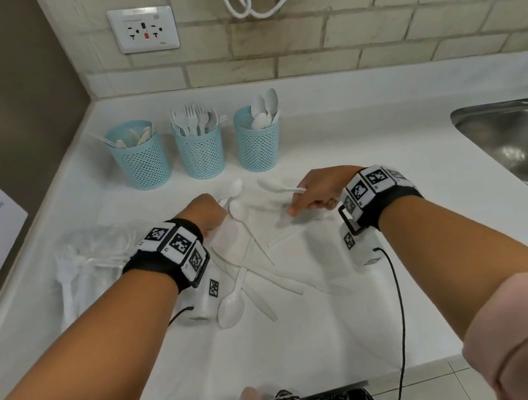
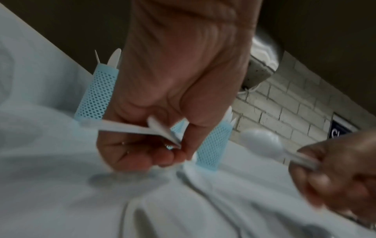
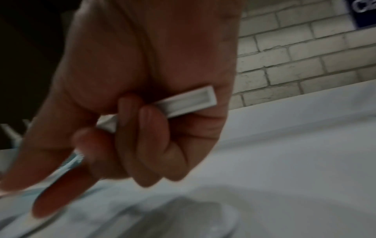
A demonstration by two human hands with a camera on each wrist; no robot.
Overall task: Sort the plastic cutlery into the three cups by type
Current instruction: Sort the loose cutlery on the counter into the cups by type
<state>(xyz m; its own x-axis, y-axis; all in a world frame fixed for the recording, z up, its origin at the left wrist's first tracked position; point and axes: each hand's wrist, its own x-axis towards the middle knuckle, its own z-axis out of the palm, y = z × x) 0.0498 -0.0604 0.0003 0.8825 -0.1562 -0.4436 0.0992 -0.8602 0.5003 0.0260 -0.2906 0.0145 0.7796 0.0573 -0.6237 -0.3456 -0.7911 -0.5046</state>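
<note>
My right hand (image 1: 318,191) grips a spoon (image 1: 274,185); its handle end shows only at my right wrist. My left hand (image 2: 173,99) pinches blurred cutlery (image 2: 142,128) over the surface (image 1: 391,179) pile, near the cups (image 1: 200,151).

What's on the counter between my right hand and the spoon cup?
In the head view, only bare white counter lies between the right hand and the spoon cup. The spoon held in that hand points into the gap.
</note>
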